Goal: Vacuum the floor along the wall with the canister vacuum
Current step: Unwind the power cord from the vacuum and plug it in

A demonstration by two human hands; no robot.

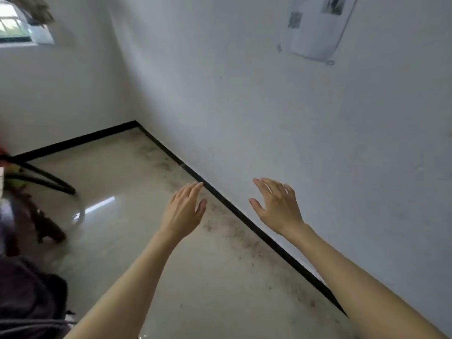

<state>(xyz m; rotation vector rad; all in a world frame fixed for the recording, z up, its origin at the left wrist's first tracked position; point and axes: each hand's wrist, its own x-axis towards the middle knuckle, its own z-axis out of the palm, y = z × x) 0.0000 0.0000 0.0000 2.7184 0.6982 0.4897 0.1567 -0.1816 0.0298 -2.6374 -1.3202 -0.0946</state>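
Here — glossy floor (127,241); gritty dirt (227,228).

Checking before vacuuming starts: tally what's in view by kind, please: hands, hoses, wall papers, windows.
Hands: 2, left hand and right hand, both open, no grip on anything
Black hose on floor: 1
Paper sheet on wall: 1
Window: 1
Total: 5

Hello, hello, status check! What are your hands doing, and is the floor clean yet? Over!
Left hand open, right hand open, both empty. Dirt on floor along black baseboard. Black hose far left.
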